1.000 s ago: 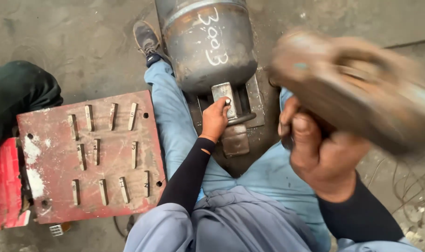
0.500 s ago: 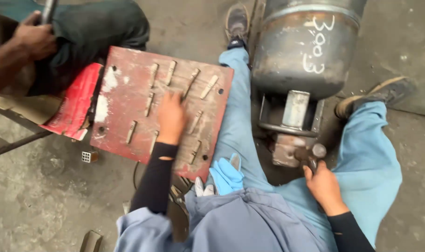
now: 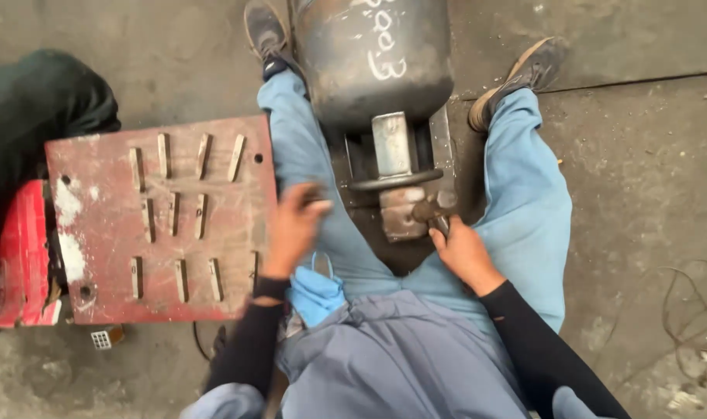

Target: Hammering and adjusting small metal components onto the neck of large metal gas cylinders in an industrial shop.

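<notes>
One grey motor point(image 3: 373, 58) lies on the concrete floor point(image 3: 640, 194) between the seated person's two legs, in blue trousers, its round body marked with white chalk. From the near end of the motor one flat steel shaft point(image 3: 390, 143) sticks out toward the person, over a dark base plate point(image 3: 439, 155).

Left of the motor, just past the left leg, lies one red plate point(image 3: 105, 256), worn white in patches. On it are ten small steel keys point(image 3: 173, 213) in three rows: four in the far row, three in the middle row and three in the near row. One red block point(image 3: 16, 256) touches the far-left edge of the plate, and one dark-clothed co-worker's leg point(image 3: 35, 116) lies beyond it. One small white grid piece point(image 3: 101, 338) lies on the floor just below the plate.

The right hand point(image 3: 463, 252) is closed around the handle of one hammer point(image 3: 435, 211), whose head sits just below the shaft end. The left hand point(image 3: 295, 229) is blurred, over the left thigh between plate and motor, fingers loosely curled; whether it pinches a key cannot be told. One blue rag point(image 3: 316, 293) sits on the lap beside the left wrist.
</notes>
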